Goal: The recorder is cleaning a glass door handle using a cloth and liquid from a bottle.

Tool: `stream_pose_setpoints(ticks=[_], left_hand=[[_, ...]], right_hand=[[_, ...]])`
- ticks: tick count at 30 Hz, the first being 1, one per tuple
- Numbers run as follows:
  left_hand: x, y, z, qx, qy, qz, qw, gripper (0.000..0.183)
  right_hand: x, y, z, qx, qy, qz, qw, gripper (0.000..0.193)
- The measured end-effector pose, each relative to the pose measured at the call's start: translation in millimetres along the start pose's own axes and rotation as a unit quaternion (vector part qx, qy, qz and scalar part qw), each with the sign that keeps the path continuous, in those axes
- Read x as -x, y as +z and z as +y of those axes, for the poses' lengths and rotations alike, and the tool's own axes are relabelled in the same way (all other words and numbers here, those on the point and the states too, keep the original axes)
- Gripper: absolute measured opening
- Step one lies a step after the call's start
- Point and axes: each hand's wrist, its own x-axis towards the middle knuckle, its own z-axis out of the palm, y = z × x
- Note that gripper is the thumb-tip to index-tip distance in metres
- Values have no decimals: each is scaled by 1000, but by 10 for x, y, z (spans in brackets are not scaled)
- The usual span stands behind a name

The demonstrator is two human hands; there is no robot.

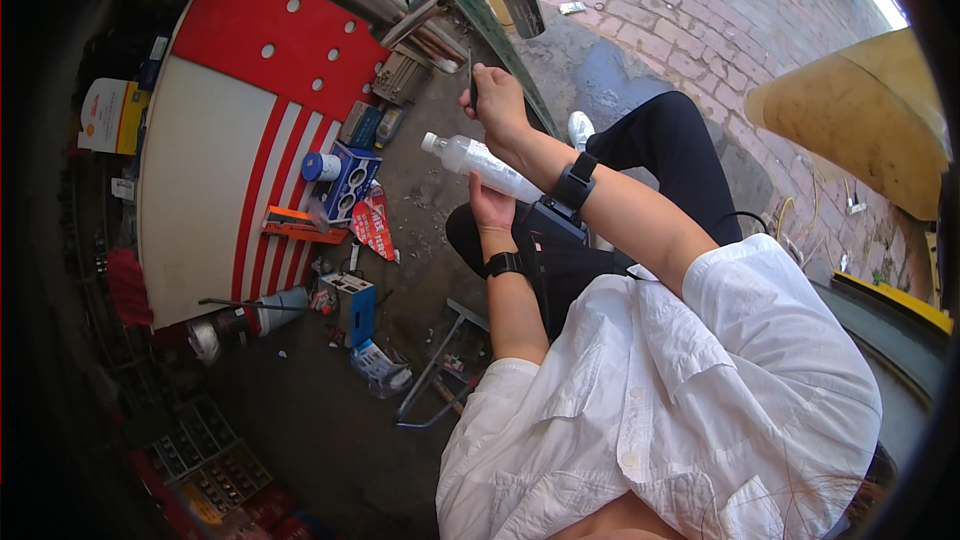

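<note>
Near the upper centre of the frame, the left hand (pixel 490 206) grasps a clear plastic bottle (pixel 465 154) with a white cap; above it, the right hand (pixel 497 103) grips a thin dark object (pixel 472 80), possibly a blade.

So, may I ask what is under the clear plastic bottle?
Under the clear plastic bottle is the left hand, only partly showing. The bottle covers most of its fingers, so their exact hold cannot be seen.

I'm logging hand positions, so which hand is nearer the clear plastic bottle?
Left. The left hand holds the clear plastic bottle by its body; the right hand is above it in the picture, gripping a thin dark object.
</note>
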Motion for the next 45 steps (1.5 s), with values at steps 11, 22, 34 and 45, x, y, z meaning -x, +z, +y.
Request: stream_pose_setpoints(ticks=[11, 22, 34, 45], left_hand=[[2, -35, -1, -6, -4, 15, 1000, 73], [6, -25, 7, -5, -7, 9, 1000, 73], [-2, -54, 10, -6, -9, 11, 1000, 72], [-2, -47, 6, -2, -10, 6, 1000, 72]], right_hand=[[53, 15, -28, 12, -2, 5, 1000, 29], [-4, 4, 11, 18, -24, -4, 1000, 29], [-5, -10, 33, 14, -15, -12, 1000, 28], [44, 12, -19, -10, -12, -40, 999, 27]])
